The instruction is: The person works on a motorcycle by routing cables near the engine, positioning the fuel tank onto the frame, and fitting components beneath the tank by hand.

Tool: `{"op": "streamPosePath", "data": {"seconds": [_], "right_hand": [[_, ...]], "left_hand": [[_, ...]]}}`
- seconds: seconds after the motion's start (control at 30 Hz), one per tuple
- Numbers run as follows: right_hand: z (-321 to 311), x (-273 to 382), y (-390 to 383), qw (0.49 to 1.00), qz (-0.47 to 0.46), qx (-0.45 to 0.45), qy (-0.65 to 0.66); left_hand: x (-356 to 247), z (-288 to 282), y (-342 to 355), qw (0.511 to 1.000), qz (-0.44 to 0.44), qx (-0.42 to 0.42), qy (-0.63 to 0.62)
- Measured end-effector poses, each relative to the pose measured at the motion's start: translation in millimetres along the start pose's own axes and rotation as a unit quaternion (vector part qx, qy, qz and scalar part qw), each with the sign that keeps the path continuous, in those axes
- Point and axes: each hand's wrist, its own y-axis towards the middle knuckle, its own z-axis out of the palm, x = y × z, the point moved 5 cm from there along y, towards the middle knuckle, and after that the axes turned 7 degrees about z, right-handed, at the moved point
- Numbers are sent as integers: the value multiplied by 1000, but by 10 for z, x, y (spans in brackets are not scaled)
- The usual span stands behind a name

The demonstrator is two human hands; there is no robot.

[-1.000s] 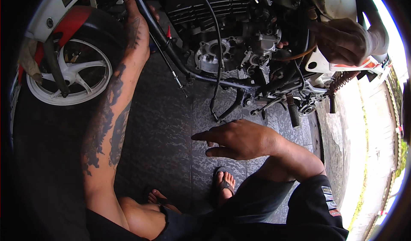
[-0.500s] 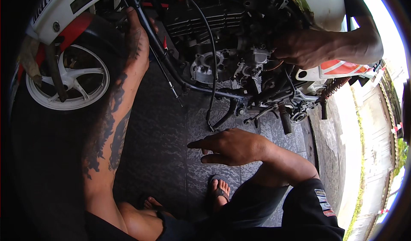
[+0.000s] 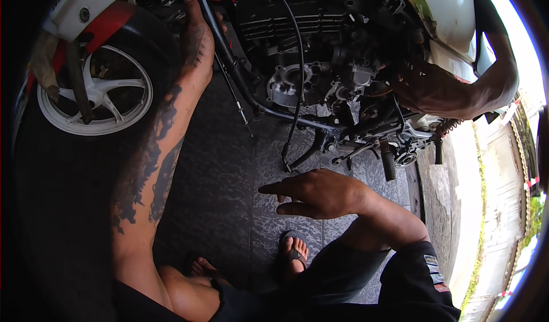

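Observation:
My left hand (image 3: pixel 198 39) reaches up to the front of a partly stripped motorcycle and grips its dark frame tube (image 3: pixel 229 59). The thumb lies along the near side, and fingertips show past the tube. My right hand (image 3: pixel 320 193) is held above the floor in front of the bike, with index finger and thumb stretched out and nothing in it. Beyond it are the finned engine (image 3: pixel 291 28), a round opened casing (image 3: pixel 290 85) and a carburetor (image 3: pixel 361 76). A co-worker's hand (image 3: pixel 434 88) reaches in behind the carburetor; its fingertips are hidden.
The white-spoked front wheel (image 3: pixel 97 93) stands at the left beside a red and black fender. A black cable (image 3: pixel 301 65) hangs past the engine, and a thinner cable end (image 3: pixel 245 119) dangles near the frame. A footpeg (image 3: pixel 388 162) juts out over the dark tiled floor (image 3: pixel 217 179).
The bike sits slightly further right in the view, my left hand with it. The co-worker's hand has shifted right and down. My right hand keeps nearly the same pose.

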Motion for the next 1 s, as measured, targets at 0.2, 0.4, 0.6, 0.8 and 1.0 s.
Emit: {"op": "streamPosePath", "data": {"seconds": [0.2,0.4,0.6,0.8,1.0], "right_hand": [[21,-22,8,1000,-5,0,6],[24,3,14,1000,17,20,2],[23,-10,-1,1000,10,2,-2],[36,-19,-5,1000,5,-5,-6],[30,-13,-19,1000,-7,6,11]], "left_hand": [[37,-5,19,1000,6,10,7],[44,-13,29,1000,-8,14,-15],[56,-16,-2,1000,-1,9,-10],[78,-8,45,1000,10,1,-5],[49,7,42,1000,14,18,-2]]}}
